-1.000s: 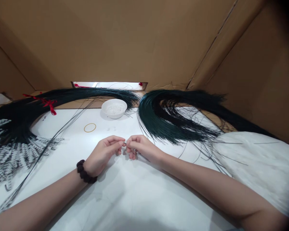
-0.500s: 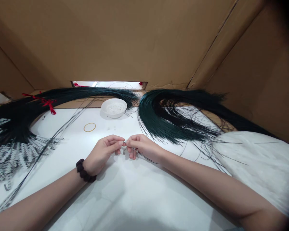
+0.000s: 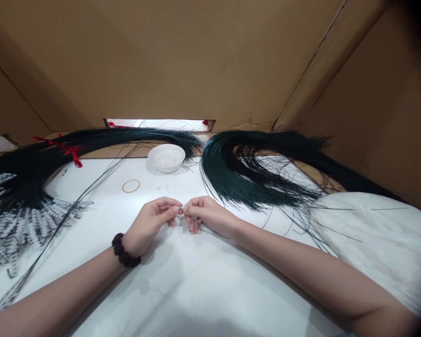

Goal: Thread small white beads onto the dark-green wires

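Observation:
Fingertip to fingertip, my left hand and my right hand meet over the white table. Each is closed in a pinch on a thin dark wire, whose length trails out below my right hand. A small pale piece shows under the fingertips, too small to name. Behind my hands stands a white bowl holding many tiny clear or white bits. To the right of it lies a curved bundle of dark green wires, its cut ends towards my right wrist.
At left, another dark bundle, tied with a red ribbon, ends in black-and-white striped tips. A yellow rubber band lies near the bowl. A white plastic-wrapped bundle sits at right. Cardboard walls enclose the table.

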Tool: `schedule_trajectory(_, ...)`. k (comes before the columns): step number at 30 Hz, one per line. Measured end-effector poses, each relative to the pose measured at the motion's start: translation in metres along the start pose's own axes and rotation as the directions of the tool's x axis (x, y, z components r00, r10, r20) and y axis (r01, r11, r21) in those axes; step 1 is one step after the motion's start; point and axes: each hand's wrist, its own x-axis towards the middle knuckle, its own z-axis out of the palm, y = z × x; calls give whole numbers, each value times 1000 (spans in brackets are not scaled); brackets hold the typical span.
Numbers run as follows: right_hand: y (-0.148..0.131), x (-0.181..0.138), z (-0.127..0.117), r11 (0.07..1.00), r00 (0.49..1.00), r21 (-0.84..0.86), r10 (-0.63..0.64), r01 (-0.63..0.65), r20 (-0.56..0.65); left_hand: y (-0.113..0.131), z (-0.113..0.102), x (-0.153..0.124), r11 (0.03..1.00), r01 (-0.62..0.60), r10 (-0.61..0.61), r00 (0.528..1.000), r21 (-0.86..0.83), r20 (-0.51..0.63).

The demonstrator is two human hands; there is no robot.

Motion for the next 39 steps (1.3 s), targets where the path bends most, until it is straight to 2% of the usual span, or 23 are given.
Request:
schedule_trajectory(5, -2, -1, 2, 1000, 1000, -8, 13, -13, -24, 1, 1, 0, 997, -28, 29, 1000, 72, -11)
schedule_trajectory(18, 0, 0, 3, 999, 1000, -42, -1, 0, -21, 6, -1, 1, 997, -4, -5, 993, 71, 114)
schedule_trajectory(30, 1, 0, 3, 999, 1000, -39, -29, 29, -4, 6, -1, 2, 1000, 5, -8, 993, 19, 119)
schedule_trajectory(39, 1, 0, 3, 998, 999, -46, -36, 36, -9, 5, -1, 1, 998, -19, 12, 995, 67, 102)
